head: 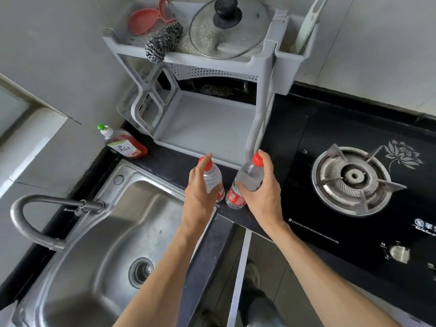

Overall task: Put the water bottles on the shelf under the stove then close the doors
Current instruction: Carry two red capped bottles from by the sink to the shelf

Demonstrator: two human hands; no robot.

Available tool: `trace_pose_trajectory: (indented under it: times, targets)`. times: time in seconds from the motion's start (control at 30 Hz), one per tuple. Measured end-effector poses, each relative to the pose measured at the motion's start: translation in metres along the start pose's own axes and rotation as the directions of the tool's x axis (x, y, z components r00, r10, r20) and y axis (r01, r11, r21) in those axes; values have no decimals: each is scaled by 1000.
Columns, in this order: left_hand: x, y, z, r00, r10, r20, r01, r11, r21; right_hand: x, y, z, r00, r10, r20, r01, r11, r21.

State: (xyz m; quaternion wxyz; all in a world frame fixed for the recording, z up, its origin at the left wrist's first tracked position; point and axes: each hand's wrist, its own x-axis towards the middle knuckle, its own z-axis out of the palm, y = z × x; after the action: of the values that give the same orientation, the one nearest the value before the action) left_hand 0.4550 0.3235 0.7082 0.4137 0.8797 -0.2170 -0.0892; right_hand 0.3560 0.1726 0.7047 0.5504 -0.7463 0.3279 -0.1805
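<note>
Two clear water bottles with red caps and red labels stand close together on the black counter between the sink and the stove. My left hand [200,192] is wrapped around the left bottle [213,178]. My right hand [262,197] grips the right bottle [247,182], which leans slightly to the left. Below the counter edge, a cabinet door [239,274] under the stove [354,182] stands open, seen edge-on. The shelf inside it is hidden from this view.
A steel sink [99,244] with a curved tap [47,208] lies to the left. A red dish-soap bottle [125,145] rests behind it. A grey plastic rack [203,102] holds a glass lid [228,27], a steel scourer and pink tools at the back.
</note>
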Motion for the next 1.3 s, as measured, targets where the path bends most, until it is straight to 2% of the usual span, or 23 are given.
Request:
trace_pose_trajectory:
  times: [0.13,0.3,0.37,0.5,0.73,0.83,1.0,1.3]
  targets:
    - [-12,1,-3,999,-27,-26,27,1000,-14,-24,-1,-3,1000,1,-29,-2,1000,-24]
    - [-53,16,-19,998,-63,13,63,997,-38,-79,-2,-23,997,8,-72,-10,1000,-18]
    - [-78,25,-29,995,-104,-5,103,989,-103,-108,-6,-30,995,19,-102,-21,1000,-15]
    - [-144,40,-48,995,-96,-38,87,977,-193,-174,-12,-39,984,24,-179,-21,1000,20]
    - [-267,47,-86,995,-63,-80,37,954,-298,-287,-29,-66,978,-88,-187,101,993,61]
    - [-322,50,-103,997,-48,-59,25,940,-339,-337,-35,-84,968,-135,-211,148,988,47]
    - [-399,59,-117,1000,10,21,-4,969,-248,-423,-35,-116,955,-169,-243,176,984,8]
    - [-489,107,-99,969,183,165,-138,958,-249,-536,-16,-174,900,-215,-379,186,976,-112]
